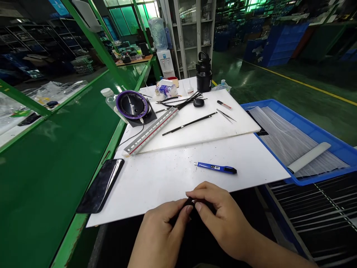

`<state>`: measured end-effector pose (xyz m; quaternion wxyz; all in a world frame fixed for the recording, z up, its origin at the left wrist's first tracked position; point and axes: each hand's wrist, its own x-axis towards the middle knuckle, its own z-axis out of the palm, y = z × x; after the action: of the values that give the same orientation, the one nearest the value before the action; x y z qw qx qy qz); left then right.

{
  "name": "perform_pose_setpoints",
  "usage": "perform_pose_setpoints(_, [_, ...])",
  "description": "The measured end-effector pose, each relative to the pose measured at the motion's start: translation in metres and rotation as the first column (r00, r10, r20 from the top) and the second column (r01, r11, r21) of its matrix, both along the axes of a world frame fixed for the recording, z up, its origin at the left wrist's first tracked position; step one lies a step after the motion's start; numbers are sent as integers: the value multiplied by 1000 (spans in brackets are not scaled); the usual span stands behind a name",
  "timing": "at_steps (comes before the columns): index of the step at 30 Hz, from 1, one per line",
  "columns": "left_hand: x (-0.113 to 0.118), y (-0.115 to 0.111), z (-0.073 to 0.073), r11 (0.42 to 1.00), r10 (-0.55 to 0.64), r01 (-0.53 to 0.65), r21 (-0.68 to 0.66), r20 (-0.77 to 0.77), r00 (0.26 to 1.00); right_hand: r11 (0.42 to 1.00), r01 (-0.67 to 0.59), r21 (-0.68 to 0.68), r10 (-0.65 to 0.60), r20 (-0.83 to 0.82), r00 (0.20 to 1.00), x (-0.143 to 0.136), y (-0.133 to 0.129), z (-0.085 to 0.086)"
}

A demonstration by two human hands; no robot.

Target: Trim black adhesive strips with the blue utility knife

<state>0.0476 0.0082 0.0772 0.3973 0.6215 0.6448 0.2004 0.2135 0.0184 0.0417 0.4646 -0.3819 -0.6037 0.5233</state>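
From my seat at the camera feed, I look down on two bare hands at the near edge of a white, flat tabletop sheet (156, 175). My left hand (160, 227) pinches a small dark piece (189, 202) between thumb and forefinger. My right hand (220, 219) has its thumb and forefinger curled at the piece's other side, where a whitish bit (193, 201) shows; whether they grip it or only steady it, I cannot tell. The fingers hide the piece's shape.

Working this small, I'd do best with a light pinch from the left, the right fingertips doing the fine moves, and both wrists low. Held over the sheet rather than out past its near edge, a dropped piece would be easier to find; the dark area below would swallow it.

A slim blue knife-like tool with a black end (216, 168) lies just beyond the hands, towards the near edge. A glossy black phone (100, 185) lies at the sheet's left edge, partly on the green frame (69, 238).
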Motion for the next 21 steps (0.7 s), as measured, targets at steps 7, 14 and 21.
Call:
perform_pose_setpoints(7, [-6,4,-9,997,38,-29,69,-136,990,943,67,-326,-98,-79,992,1,6,-11])
perform_pose_setpoints(14, [1,3,-15,987,-68,91,133,-170,983,930,14,-367,-67,-132,989,-11,8,-15])
perform_pose_setpoints(21, [-4,8,-5,974,-196,207,86,-122,973,931,75,-358,-93,-33,995,2,8,-17])
